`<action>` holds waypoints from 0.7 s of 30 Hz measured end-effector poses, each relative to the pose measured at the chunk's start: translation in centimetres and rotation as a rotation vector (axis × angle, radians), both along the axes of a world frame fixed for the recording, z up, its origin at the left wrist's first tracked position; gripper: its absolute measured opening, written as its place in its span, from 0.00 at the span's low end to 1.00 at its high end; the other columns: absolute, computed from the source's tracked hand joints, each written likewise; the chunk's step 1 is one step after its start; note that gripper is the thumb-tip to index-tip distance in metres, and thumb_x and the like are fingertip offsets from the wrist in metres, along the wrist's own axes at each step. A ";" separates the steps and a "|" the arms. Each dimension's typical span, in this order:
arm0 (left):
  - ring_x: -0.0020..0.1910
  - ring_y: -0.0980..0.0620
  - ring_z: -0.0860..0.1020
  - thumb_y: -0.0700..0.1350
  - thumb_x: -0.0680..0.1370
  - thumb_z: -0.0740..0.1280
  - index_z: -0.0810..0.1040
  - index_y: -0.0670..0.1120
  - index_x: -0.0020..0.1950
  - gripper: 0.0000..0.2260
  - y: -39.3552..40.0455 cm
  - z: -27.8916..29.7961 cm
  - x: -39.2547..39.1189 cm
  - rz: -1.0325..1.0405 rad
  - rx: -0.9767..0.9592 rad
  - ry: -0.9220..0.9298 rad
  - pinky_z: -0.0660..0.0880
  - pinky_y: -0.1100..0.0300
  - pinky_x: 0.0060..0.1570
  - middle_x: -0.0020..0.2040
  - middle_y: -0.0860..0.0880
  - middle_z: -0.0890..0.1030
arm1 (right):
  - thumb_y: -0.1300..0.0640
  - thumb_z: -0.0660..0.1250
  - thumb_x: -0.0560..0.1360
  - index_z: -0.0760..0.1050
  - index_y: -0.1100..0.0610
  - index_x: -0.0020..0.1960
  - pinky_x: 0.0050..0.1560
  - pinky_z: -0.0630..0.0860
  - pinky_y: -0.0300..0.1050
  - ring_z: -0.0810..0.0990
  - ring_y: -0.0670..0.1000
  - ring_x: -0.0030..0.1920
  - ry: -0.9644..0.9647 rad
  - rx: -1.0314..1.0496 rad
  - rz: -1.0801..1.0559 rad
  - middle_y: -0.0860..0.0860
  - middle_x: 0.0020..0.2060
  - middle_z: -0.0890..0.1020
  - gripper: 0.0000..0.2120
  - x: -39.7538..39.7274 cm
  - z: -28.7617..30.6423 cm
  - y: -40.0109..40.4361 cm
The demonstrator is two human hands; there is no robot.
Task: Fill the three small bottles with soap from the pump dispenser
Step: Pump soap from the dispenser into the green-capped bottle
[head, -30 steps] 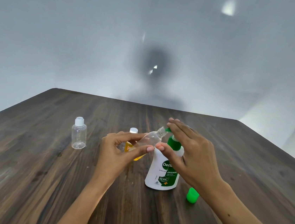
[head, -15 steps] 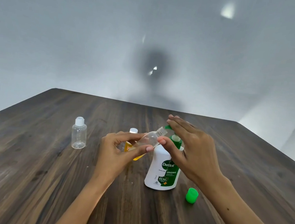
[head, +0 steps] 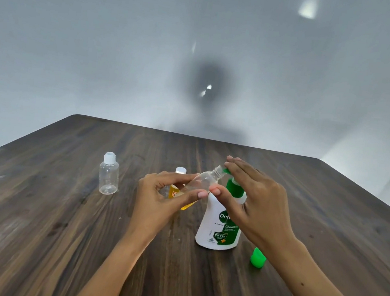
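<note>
We see two bare hands working over a dark wooden table (head: pixel 59 217). The left hand (head: pixel 159 199) pinches a small clear bottle (head: pixel 203 181) between thumb and fingers, tilting it so its open neck points up and right, touching or just under the green nozzle of the pump dispenser (head: pixel 219 223). We judge the tilt is meant to catch soap straight from the spout; a little yellow liquid already pools at the bottle's low end.

The right hand (head: pixel 254 198) lies over the pump head with its fingers straight and together, ready to press down, while its thumb reaches toward the left thumb, perhaps steadying the bottle.

The white dispenser stands upright near the middle of the table. Its label reads "Det…", partly hidden by the hand, then "ORIGINAL" and "99.99%".

Behind the left hand stands a yellow-filled bottle (head: pixel 177 184) with a white cap; its small label is unreadable. Further left, well apart, an empty capped bottle (head: pixel 109 174) waits. A loose green cap (head: pixel 258 257) lies near the dispenser, on its right.
</note>
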State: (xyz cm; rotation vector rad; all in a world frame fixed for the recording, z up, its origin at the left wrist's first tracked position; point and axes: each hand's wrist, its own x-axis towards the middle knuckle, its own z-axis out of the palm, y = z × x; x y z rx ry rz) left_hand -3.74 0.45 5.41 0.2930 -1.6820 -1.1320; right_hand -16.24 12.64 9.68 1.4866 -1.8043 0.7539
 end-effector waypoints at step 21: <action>0.44 0.57 0.82 0.56 0.61 0.76 0.84 0.59 0.46 0.15 -0.2 -0.2 -0.2 0.005 -0.024 -0.002 0.76 0.69 0.44 0.41 0.59 0.85 | 0.30 0.48 0.75 0.82 0.59 0.55 0.51 0.70 0.39 0.81 0.51 0.55 0.037 0.007 -0.022 0.53 0.55 0.82 0.38 0.0 0.8 0.2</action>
